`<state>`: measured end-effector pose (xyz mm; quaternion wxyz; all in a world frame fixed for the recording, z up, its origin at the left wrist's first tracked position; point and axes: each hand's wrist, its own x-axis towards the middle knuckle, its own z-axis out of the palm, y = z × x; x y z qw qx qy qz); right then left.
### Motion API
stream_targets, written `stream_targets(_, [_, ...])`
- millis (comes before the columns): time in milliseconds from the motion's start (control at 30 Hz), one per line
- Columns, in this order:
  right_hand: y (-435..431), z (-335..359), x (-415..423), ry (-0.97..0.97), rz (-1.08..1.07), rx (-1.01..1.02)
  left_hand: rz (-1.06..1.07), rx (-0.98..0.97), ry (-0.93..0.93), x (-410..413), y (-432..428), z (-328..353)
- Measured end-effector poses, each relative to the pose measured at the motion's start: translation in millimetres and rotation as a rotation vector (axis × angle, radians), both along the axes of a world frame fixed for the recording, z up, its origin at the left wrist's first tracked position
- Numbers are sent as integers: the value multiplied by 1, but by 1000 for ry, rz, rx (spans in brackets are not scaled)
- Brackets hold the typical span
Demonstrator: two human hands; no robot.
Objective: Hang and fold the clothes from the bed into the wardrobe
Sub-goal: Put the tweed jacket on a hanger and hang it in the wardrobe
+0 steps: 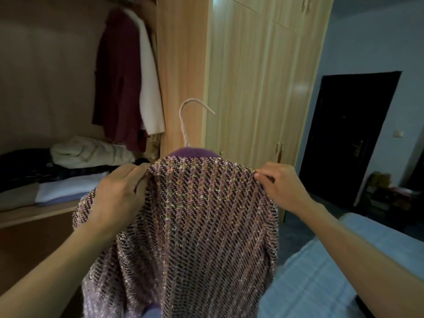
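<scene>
Head view: the left grip (119, 191) and the right grip (283, 183) each pinch a shoulder of the purple tweed jacket (206, 226). The jacket sits on a hanger (187, 120) in front of the open wardrobe (181, 65), beside the bed (321, 271). A maroon garment (119, 83) hangs inside the wardrobe.

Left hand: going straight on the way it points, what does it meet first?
The shoulder of the tweed jacket, which the left hand pinches; beyond that, probably the purple collar below the hanger hook. Depth is unclear.

front: jacket (202, 214) on hanger (186, 121) | behind: wardrobe (252, 88) (open part left, coats (124, 88) inside) | right: bed (321, 271) | left shelf (34, 217): folded clothes (64, 189)
</scene>
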<state>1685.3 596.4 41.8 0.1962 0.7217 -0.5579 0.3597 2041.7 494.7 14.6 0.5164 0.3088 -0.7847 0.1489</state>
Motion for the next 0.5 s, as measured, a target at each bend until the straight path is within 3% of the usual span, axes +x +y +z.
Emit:
stream_targets(267, [-10,9,56,-27,0,-186,72,-51,-153,24,18,1])
stream_targets(367, [-18,21,88,-68,36,-206,109,-100,-307,18,29,-11])
stream_targets(500, [-23,29,124,-81,113,-241,163,54,-158,28,27,-28])
